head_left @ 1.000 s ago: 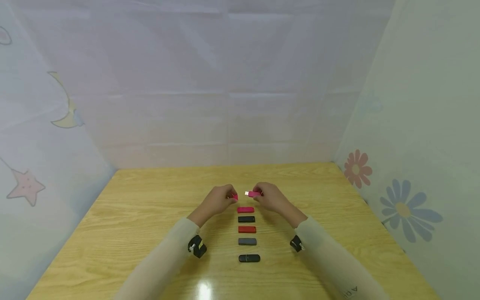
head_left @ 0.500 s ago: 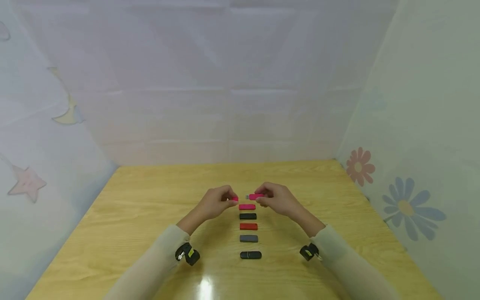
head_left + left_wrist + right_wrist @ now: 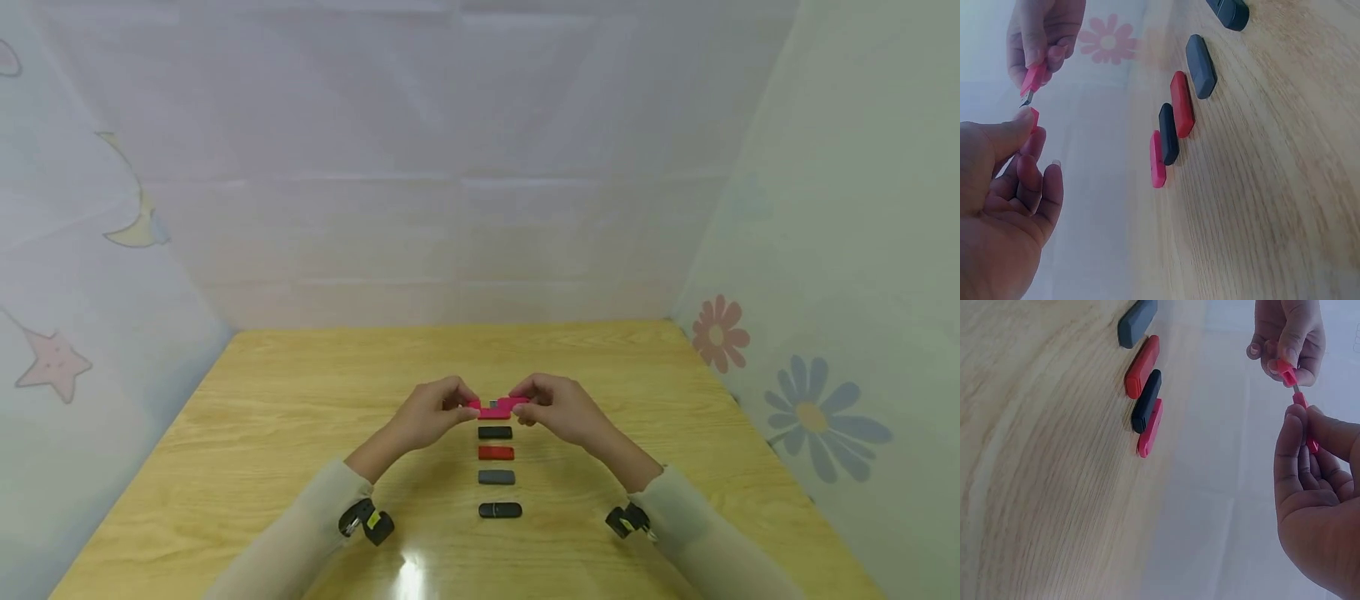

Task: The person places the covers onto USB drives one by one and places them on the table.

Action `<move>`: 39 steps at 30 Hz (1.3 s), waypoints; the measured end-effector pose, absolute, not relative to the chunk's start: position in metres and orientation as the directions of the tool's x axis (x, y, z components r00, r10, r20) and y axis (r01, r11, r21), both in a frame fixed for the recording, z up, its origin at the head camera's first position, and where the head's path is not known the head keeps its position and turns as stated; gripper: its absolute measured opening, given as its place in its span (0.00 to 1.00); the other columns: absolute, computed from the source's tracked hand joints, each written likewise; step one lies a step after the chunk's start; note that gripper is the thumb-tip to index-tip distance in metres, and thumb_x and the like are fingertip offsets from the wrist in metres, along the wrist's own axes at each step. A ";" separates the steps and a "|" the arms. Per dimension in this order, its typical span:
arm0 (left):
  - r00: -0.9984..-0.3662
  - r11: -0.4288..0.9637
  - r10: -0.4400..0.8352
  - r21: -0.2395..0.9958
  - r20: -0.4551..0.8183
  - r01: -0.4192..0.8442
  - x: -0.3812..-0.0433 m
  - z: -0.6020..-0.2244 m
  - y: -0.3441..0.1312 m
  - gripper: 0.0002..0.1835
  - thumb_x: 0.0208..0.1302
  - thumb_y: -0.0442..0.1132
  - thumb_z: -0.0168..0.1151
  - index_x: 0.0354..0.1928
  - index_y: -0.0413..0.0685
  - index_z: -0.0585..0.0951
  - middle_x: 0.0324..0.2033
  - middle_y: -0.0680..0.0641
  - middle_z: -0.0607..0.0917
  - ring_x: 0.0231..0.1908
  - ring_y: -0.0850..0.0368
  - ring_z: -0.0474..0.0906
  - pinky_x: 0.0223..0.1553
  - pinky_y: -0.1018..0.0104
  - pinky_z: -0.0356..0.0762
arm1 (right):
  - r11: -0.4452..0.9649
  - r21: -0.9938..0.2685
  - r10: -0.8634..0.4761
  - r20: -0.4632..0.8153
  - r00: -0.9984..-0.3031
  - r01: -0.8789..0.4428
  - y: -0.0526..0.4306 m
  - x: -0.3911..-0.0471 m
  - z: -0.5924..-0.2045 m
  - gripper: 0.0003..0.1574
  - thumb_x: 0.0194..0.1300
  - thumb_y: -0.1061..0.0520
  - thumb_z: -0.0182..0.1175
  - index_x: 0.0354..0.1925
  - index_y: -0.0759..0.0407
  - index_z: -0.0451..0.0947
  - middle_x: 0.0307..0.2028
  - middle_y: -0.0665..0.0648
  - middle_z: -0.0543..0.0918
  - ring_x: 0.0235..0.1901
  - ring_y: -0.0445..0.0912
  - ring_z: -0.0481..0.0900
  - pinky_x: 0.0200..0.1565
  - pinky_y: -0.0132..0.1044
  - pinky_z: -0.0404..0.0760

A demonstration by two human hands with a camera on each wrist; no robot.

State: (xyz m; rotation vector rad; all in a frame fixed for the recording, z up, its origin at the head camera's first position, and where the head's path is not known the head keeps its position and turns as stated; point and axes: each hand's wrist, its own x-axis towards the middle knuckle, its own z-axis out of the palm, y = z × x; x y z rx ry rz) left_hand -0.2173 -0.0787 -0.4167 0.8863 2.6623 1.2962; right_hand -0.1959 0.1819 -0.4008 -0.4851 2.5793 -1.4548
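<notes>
My left hand [image 3: 435,411] pinches a small pink USB stick cap [image 3: 1286,371] between thumb and forefinger. In my right hand [image 3: 558,406] a pink USB stick [image 3: 1034,79] is pinched, its metal plug [image 3: 493,404] bare and pointing left at the cap. Plug and cap lie close together in the air above the table; whether they touch I cannot tell. Just below both hands in the head view lies another pink USB stick [image 3: 1157,159], closed, at the far end of a row. Part of it is hidden behind the fingers there.
Nearer me in the row lie a black USB stick [image 3: 495,432], a red one [image 3: 496,453], a grey one [image 3: 497,477] and a black round-ended one [image 3: 500,510]. They rest on a wooden table [image 3: 262,467] with cloth walls [image 3: 450,167] behind and beside it.
Both hands have come down slightly toward the row. The gap between the cap and the plug has narrowed. The sticks on the table have stayed in place.
</notes>
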 end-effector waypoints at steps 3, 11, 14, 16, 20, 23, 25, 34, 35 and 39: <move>-0.829 0.469 0.519 0.742 0.208 0.480 -0.213 -0.416 -0.080 0.05 0.69 0.44 0.67 0.44 0.56 0.84 0.32 0.59 0.83 0.28 0.60 0.72 0.30 0.68 0.72 | 0.480 -0.853 -0.341 0.035 -0.940 -0.205 0.183 -0.191 -0.401 0.11 0.70 0.55 0.66 0.49 0.54 0.83 0.35 0.55 0.88 0.35 0.49 0.86 0.38 0.42 0.84; -0.814 0.441 0.535 0.746 0.228 0.499 -0.199 -0.416 -0.083 0.06 0.69 0.47 0.66 0.44 0.57 0.84 0.31 0.60 0.81 0.28 0.60 0.70 0.29 0.68 0.70 | 0.443 -0.875 -0.355 0.029 -0.934 -0.195 0.186 -0.176 -0.400 0.11 0.71 0.56 0.64 0.49 0.57 0.82 0.36 0.56 0.88 0.35 0.48 0.86 0.41 0.43 0.86; -0.816 0.435 0.532 0.753 0.226 0.493 -0.194 -0.415 -0.084 0.06 0.70 0.47 0.66 0.44 0.56 0.84 0.33 0.60 0.83 0.31 0.61 0.73 0.32 0.67 0.73 | 0.433 -0.879 -0.361 0.036 -0.932 -0.201 0.187 -0.172 -0.401 0.12 0.71 0.55 0.64 0.50 0.58 0.82 0.35 0.55 0.87 0.35 0.48 0.86 0.40 0.41 0.86; -0.816 0.428 0.534 0.761 0.223 0.488 -0.190 -0.416 -0.084 0.07 0.70 0.47 0.65 0.44 0.55 0.84 0.34 0.59 0.84 0.32 0.62 0.76 0.34 0.67 0.76 | 0.426 -0.883 -0.366 0.034 -0.930 -0.200 0.186 -0.169 -0.401 0.12 0.71 0.55 0.65 0.50 0.58 0.82 0.35 0.55 0.87 0.35 0.49 0.86 0.39 0.39 0.86; -0.807 0.404 0.542 0.771 0.233 0.493 -0.183 -0.419 -0.086 0.06 0.70 0.46 0.66 0.43 0.55 0.84 0.36 0.58 0.85 0.36 0.63 0.79 0.38 0.66 0.79 | 0.410 -0.890 -0.380 0.031 -0.924 -0.199 0.185 -0.164 -0.404 0.15 0.71 0.52 0.65 0.51 0.58 0.82 0.35 0.52 0.88 0.36 0.49 0.87 0.39 0.38 0.86; -0.800 0.386 0.546 0.774 0.248 0.503 -0.182 -0.420 -0.086 0.06 0.70 0.45 0.66 0.44 0.55 0.83 0.37 0.58 0.85 0.36 0.63 0.78 0.38 0.66 0.78 | 0.411 -0.889 -0.381 0.036 -0.924 -0.204 0.185 -0.160 -0.402 0.15 0.71 0.51 0.65 0.51 0.58 0.82 0.36 0.52 0.88 0.36 0.51 0.87 0.39 0.37 0.85; -0.799 0.376 0.545 0.777 0.255 0.504 -0.181 -0.421 -0.085 0.06 0.70 0.46 0.66 0.44 0.55 0.83 0.37 0.58 0.85 0.36 0.63 0.79 0.38 0.66 0.79 | 0.410 -0.889 -0.378 0.040 -0.925 -0.206 0.185 -0.157 -0.400 0.15 0.71 0.52 0.65 0.51 0.58 0.82 0.35 0.52 0.88 0.36 0.52 0.87 0.40 0.38 0.85; -0.796 0.361 0.552 0.789 0.249 0.497 -0.174 -0.420 -0.082 0.08 0.69 0.46 0.66 0.45 0.52 0.85 0.38 0.58 0.86 0.37 0.63 0.80 0.38 0.64 0.79 | 0.392 -0.898 -0.390 0.037 -0.920 -0.202 0.180 -0.148 -0.398 0.14 0.71 0.54 0.64 0.51 0.58 0.82 0.35 0.53 0.88 0.35 0.49 0.86 0.38 0.39 0.86; -0.794 0.359 0.553 0.788 0.252 0.500 -0.174 -0.420 -0.082 0.08 0.69 0.46 0.66 0.45 0.53 0.85 0.38 0.58 0.86 0.37 0.63 0.80 0.39 0.64 0.79 | 0.388 -0.899 -0.391 0.038 -0.919 -0.202 0.180 -0.147 -0.398 0.14 0.71 0.53 0.64 0.51 0.58 0.82 0.35 0.53 0.88 0.35 0.49 0.86 0.38 0.39 0.86; -0.791 0.352 0.553 0.788 0.261 0.506 -0.172 -0.420 -0.081 0.07 0.69 0.46 0.66 0.45 0.55 0.84 0.40 0.58 0.87 0.38 0.63 0.80 0.41 0.64 0.80 | 0.381 -0.900 -0.394 0.050 -0.918 -0.212 0.179 -0.146 -0.397 0.15 0.71 0.52 0.64 0.51 0.58 0.82 0.35 0.53 0.88 0.35 0.49 0.86 0.40 0.43 0.86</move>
